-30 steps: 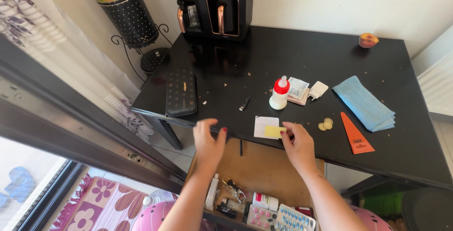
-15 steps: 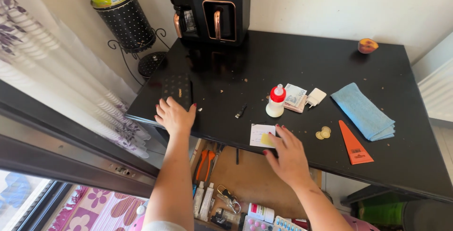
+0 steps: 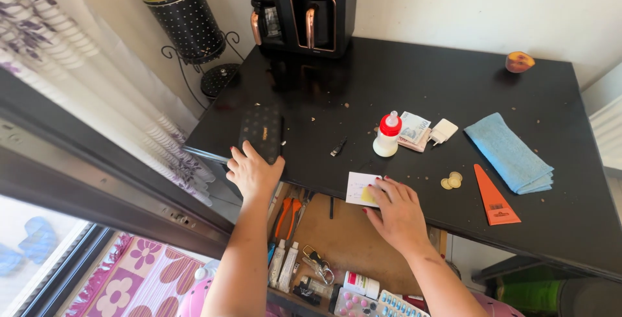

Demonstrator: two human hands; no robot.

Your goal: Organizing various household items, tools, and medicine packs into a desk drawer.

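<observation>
Left hand is grasping the black case at centre left; right hand is lying flat, unclenched, on the white card and yellow note below the red-capped bottle

Taking the small bottle on the table as our mark, we see banknotes and a charger just right of it, a folded cloth farther right, coins right and nearer us, a paper note nearer us, a wallet well left, a coffee machine behind.
</observation>
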